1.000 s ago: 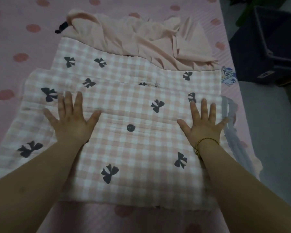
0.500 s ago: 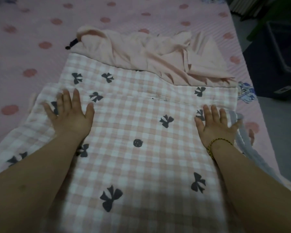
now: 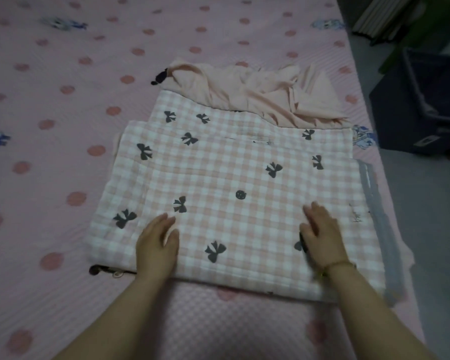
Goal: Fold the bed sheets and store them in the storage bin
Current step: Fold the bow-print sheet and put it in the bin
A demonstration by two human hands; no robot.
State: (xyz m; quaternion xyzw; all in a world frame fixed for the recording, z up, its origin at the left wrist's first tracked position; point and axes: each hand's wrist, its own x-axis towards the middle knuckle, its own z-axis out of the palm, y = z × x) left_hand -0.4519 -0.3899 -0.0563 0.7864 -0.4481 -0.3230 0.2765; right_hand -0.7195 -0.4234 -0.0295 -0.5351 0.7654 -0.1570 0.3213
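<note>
Our hands have slid back from the middle of the pink-and-white checked sheet with dark bows point(image 3: 231, 178) to its near edge, and the fingers that were spread wide have drawn together. Our left hand point(image 3: 156, 245) lies flat on the near left part of that sheet, fingers straight and close, gripping nothing. Our right hand point(image 3: 322, 237) rests on the near right part. It is blurred, but its fingers look straight and pressed down, holding nothing.

The checked sheet itself lies in a stacked, roughly square fold, with stepped layers showing at its far left corner and a grey cloth strip point(image 3: 379, 229) poking out along its right edge. We judge this sheet mostly folded and now being smoothed, with perhaps one more fold to go.

Overlapping its far edge lies a crumpled plain peach sheet point(image 3: 257, 94), not yet folded. Under both spreads the pink spotted bed cover point(image 3: 63, 126). To the far right of the checked sheet, well apart on the floor, stands the dark plastic storage bin point(image 3: 421, 105). Whether anything is inside we cannot tell, so storing remains to be done
</note>
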